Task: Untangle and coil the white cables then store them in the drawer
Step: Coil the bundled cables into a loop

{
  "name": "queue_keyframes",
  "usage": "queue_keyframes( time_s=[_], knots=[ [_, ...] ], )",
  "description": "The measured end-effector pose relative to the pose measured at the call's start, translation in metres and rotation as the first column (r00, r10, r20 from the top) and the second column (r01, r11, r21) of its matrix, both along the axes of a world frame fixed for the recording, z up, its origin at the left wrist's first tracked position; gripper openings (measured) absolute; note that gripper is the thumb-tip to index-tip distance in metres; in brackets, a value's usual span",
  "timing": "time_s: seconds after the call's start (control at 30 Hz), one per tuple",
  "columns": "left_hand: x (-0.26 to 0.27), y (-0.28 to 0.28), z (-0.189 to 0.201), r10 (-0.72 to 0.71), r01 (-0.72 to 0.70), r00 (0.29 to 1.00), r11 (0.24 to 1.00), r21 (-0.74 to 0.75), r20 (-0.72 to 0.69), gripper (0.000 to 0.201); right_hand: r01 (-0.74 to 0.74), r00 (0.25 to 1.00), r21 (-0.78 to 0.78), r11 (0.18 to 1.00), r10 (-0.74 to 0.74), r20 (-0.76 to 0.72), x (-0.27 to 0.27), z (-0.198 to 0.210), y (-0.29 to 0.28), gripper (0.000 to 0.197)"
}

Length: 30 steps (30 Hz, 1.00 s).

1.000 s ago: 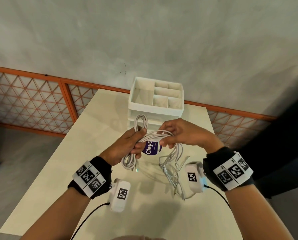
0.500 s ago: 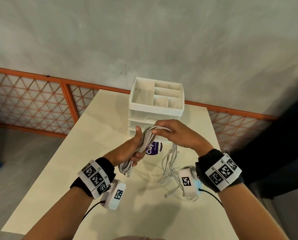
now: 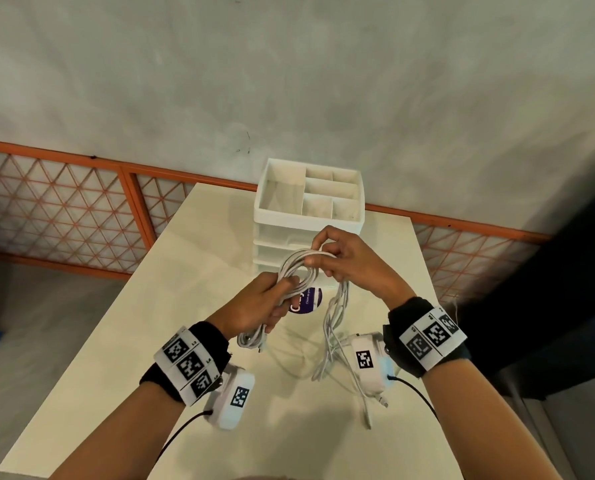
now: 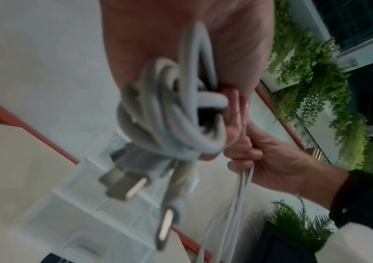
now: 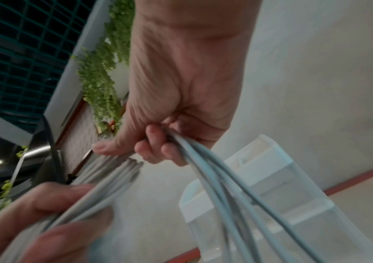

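Above the cream table (image 3: 123, 344) I hold a bundle of white cables (image 3: 298, 271) between both hands. My left hand (image 3: 254, 308) grips the coiled part (image 4: 172, 113), whose loops and two plugs (image 4: 124, 185) hang below the fist. My right hand (image 3: 344, 265) pinches the top of the loops (image 5: 174, 140), and loose strands (image 3: 334, 327) trail from it down to the tabletop. The white drawer unit (image 3: 308, 216) stands just behind the hands, its front drawers shut as far as I can see.
A round purple-labelled object (image 3: 308, 299) lies on the table under the cables. The unit's top tray (image 3: 289, 188) has open compartments. An orange lattice railing (image 3: 64, 209) runs behind the table; a dark shape (image 3: 566, 271) stands at the right.
Both hands have risen and moved toward the drawer unit. The right hand has lifted the top of the loops, and more cable now hangs straight down from it.
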<state>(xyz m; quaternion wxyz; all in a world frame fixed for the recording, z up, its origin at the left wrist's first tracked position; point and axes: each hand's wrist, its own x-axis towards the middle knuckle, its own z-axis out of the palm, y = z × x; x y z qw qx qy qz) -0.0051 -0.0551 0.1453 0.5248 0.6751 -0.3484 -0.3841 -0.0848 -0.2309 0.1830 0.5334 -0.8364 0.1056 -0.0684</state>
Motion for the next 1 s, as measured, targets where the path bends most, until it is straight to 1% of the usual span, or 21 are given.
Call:
queue_keyframes(
  time_s=[0.07,0.17,0.3,0.37,0.47,0.57,0.63,0.7,0.77,0.9,1.0],
  knots=[
    [0.005,0.004,0.002,0.032,-0.032,0.999,0.999,-0.026,-0.007,0.04,-0.025,1.0,0.036,0.999,0.026,-0.017,-0.004,-0.005,-0.007,0.022],
    [0.013,0.012,0.004,0.078,-0.079,0.997,0.996,-0.051,-0.01,0.039,-0.04,0.999,0.091,0.995,0.041,-0.01,-0.011,-0.017,-0.011,0.032],
    [0.016,0.012,0.004,0.147,-0.147,0.989,0.985,-0.089,-0.002,0.038,-0.001,0.999,0.034,0.999,0.0,0.04,-0.009,-0.032,0.005,0.037],
    [0.015,0.008,0.005,0.199,-0.197,0.98,0.972,-0.129,-0.002,0.04,0.019,0.998,0.036,0.999,-0.022,0.065,-0.006,-0.039,0.019,0.04],
    [0.015,0.004,0.005,0.253,-0.249,0.968,0.948,-0.196,-0.009,0.041,0.003,1.0,0.071,0.997,-0.005,0.027,-0.004,-0.048,0.036,0.049],
    [0.016,0.003,0.005,0.283,-0.278,0.959,0.926,-0.256,-0.016,0.04,-0.016,1.0,0.105,0.994,0.017,-0.01,-0.005,-0.051,0.045,0.053],
    [0.014,0.0,0.004,0.29,-0.282,0.957,0.915,-0.288,-0.012,0.04,-0.011,1.0,0.107,0.994,0.011,0.003,-0.004,-0.051,0.05,0.056],
    [0.011,-0.004,0.003,0.283,-0.263,0.959,0.907,-0.328,0.015,0.045,-0.014,0.999,0.111,0.994,0.01,0.035,0.0,-0.049,0.058,0.057],
    [0.009,-0.006,0.002,0.282,-0.247,0.958,0.899,-0.362,0.048,0.043,-0.007,0.999,0.137,0.991,0.002,0.039,0.005,-0.047,0.066,0.058],
    [0.011,-0.007,0.002,0.258,-0.214,0.964,0.901,-0.378,0.07,0.03,0.031,0.999,0.093,0.995,-0.03,-0.014,0.007,-0.038,0.069,0.06],
    [0.012,-0.007,-0.003,0.205,-0.178,0.978,0.923,-0.342,0.046,0.031,0.009,0.997,0.087,0.996,-0.002,-0.076,0.007,-0.035,0.064,0.057]
  ],
)
